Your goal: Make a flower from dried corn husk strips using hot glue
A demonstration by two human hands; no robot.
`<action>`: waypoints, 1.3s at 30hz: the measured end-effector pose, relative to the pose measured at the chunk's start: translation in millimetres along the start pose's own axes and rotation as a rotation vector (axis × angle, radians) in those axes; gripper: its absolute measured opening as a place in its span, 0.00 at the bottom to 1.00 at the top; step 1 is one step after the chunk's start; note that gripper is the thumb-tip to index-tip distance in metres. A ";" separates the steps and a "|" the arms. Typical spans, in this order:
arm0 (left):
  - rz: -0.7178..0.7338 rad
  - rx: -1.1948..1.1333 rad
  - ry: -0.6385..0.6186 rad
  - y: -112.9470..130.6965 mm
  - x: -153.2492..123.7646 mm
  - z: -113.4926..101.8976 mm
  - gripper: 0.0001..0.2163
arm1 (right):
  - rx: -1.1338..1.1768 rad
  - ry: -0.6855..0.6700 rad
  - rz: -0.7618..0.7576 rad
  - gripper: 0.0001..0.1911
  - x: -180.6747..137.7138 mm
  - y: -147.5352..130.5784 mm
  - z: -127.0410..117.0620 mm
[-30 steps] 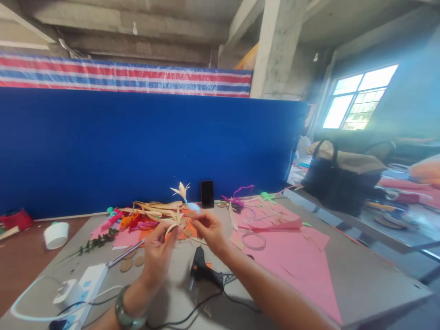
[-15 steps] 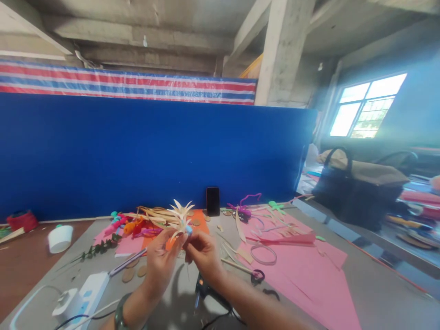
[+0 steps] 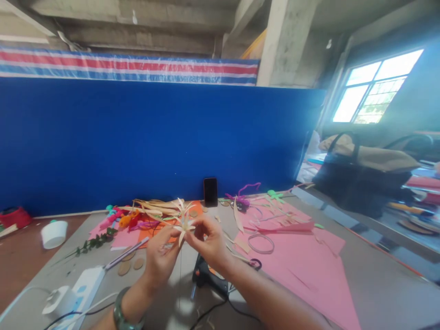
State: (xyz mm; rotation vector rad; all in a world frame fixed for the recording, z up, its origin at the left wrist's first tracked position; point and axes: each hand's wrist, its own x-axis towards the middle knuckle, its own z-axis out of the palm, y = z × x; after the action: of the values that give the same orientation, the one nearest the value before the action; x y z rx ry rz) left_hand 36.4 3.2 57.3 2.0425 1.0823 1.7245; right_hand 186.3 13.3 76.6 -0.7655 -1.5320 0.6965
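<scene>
Between my hands is a cream-coloured flower with narrow pointed petals (image 3: 185,224). A thin wire-like stem hangs below it. My left hand (image 3: 161,259) pinches the flower low down, near its base. From the other side, my right hand (image 3: 211,243) has thumb and fingertips closed on the flower's edge at a petal. The fingers hide part of the base. Under my right wrist, a black glue gun (image 3: 210,278) lies on the grey table (image 3: 165,307). Left of my hands are round wooden discs (image 3: 138,263) and a pen-like craft knife (image 3: 127,253).
A white power strip (image 3: 84,286) with a plug and cables lies at left front, a white cup (image 3: 54,234) beyond it. Pink sheets (image 3: 299,270) cover the right side. Coloured craft pieces (image 3: 129,220), a green sprig (image 3: 91,246) and an upright phone (image 3: 210,192) stand or lie behind.
The flower has turned so its petals face me more, and the light blue piece at its base no longer shows. My right fingers have shifted up to the petals. The view has tilted down slightly.
</scene>
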 end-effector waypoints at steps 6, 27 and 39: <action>0.016 0.036 -0.021 -4.3 -5.2 2.9 0.02 | 0.021 0.009 0.011 0.07 -3.8 -3.5 3.0; -0.551 -0.605 0.102 8.6 0.4 12.2 0.12 | 0.297 -0.017 0.152 0.12 10.6 -7.7 -10.9; -0.775 -0.776 0.088 10.4 -2.7 20.9 0.12 | 0.299 -0.073 0.102 0.12 15.0 -14.7 -16.5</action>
State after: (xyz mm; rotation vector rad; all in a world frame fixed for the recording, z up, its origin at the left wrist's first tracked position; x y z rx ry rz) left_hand 59.5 -0.3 56.3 0.9139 0.8505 1.4661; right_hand 200.8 16.5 98.8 -0.5994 -1.4187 1.0134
